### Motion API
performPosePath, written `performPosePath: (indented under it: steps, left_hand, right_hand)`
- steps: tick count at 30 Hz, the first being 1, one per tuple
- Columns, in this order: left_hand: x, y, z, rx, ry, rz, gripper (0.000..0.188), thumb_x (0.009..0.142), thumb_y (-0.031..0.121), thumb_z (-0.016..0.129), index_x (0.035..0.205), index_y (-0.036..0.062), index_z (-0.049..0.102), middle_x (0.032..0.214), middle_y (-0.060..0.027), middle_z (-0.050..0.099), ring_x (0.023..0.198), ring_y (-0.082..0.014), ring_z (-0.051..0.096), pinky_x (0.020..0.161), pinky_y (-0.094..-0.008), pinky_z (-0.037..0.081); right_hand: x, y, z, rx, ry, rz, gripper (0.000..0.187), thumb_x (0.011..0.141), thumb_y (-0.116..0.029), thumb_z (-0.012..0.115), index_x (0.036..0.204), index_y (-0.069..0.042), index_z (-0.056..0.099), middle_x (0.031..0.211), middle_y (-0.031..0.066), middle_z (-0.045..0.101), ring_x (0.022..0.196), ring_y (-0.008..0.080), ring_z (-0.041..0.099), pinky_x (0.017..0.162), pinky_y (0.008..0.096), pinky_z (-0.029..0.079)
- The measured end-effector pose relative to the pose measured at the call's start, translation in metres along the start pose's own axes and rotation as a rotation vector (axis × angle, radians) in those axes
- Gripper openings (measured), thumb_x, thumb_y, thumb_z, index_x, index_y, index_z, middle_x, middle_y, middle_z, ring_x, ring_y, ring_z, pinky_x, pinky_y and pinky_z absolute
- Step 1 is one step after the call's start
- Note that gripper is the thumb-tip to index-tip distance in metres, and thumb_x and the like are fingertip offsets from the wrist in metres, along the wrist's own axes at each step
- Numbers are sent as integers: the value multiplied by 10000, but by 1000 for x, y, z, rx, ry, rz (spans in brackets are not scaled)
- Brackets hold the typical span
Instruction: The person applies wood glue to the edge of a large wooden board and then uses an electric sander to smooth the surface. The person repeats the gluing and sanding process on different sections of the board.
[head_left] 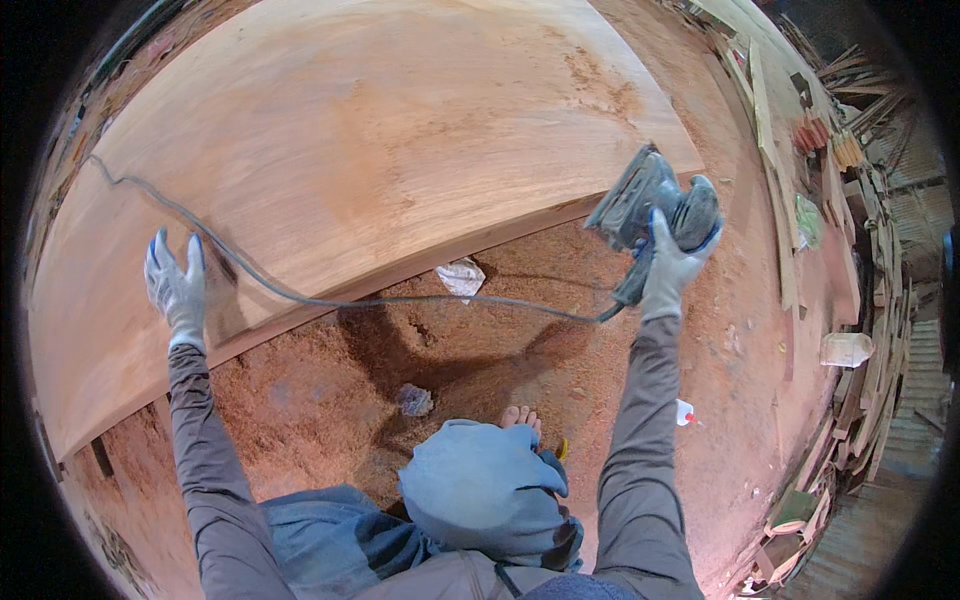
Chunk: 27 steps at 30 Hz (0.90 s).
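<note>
A grey power sander (650, 205) is held up in my gloved right hand (677, 262), off the near right edge of a large wooden slab (400, 130). Its flat sanding base tilts up toward the left, clear of the wood. From the sander's rear a dark cord (400, 299) sags leftward across the slab's near edge and runs over the top to the far left. My left hand (176, 285), also in a white glove with blue fingertips, hovers above the slab's left part near the cord. Its fingers are apart and hold nothing. Brown sawdust streaks the slab's surface.
Reddish sawdust covers the ground (300, 400) around my bare foot (520, 418). A crumpled white wrapper (461, 278) and a clear plastic scrap (414, 400) lie there. On the right are long planks (768, 150), stacked wood offcuts (870, 400) and a pale plastic container (846, 349).
</note>
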<state>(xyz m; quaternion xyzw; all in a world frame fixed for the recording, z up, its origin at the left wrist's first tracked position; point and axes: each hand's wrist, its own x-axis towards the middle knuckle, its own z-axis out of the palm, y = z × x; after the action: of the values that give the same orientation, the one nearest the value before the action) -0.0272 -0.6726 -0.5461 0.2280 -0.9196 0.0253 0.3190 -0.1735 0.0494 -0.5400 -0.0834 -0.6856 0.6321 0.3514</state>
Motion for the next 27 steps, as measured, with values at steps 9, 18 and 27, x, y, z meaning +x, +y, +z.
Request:
performPosePath:
  steps: [9,18,27]
  left_hand:
    - [-15,36,25,175,-320,-72,658,1086,573,430,1638,218,383,1669,-148,400,1542,-409,331,1245,-581,230]
    - [-3,-7,45,253,-370,78,666,1084,596,420,1618,198,422,1672,-162,389,1534,-392,344,1243,-564,225]
    - [-5,62,22,166,-386,-85,906,1012,699,500,1636,58,352,1681,-160,370,1585,-359,270,1275,-554,174]
  right_hand:
    - [-91,-43,25,-220,-82,-38,1090,787,-112,930,1641,3,263,1593,190,457,1421,289,504,1205,435,401]
    - [-175,-57,42,-113,-228,19,1183,690,-206,994,1621,26,303,1536,244,528,1398,332,555,1173,438,443]
    - [-1,0,-16,-107,63,16,1065,777,-93,934,1614,7,284,1548,143,471,1367,247,516,1196,407,392]
